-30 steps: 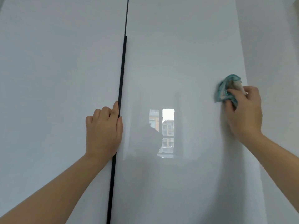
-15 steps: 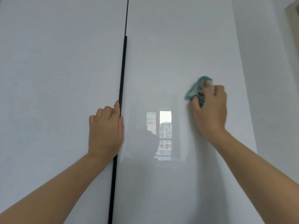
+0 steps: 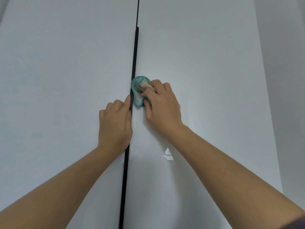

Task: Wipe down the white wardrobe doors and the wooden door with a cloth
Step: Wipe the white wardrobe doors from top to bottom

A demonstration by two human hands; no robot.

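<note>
Two glossy white wardrobe doors fill the view, the left door (image 3: 57, 96) and the right door (image 3: 206, 80), split by a black vertical handle strip (image 3: 134, 63). My right hand (image 3: 162, 106) grips a bunched teal and white cloth (image 3: 138, 95) and presses it on the right door right beside the strip. My left hand (image 3: 115, 124) rests on the left door's edge, its fingers curled round the black strip just below the cloth. No wooden door is in view.
A plain white wall (image 3: 283, 80) runs along the right side of the wardrobe. A small bright window reflection (image 3: 168, 154) shows on the right door below my right wrist.
My right hand has swept the cloth leftward across the right door, from its right edge to the black strip. My left hand has stayed on the strip.
</note>
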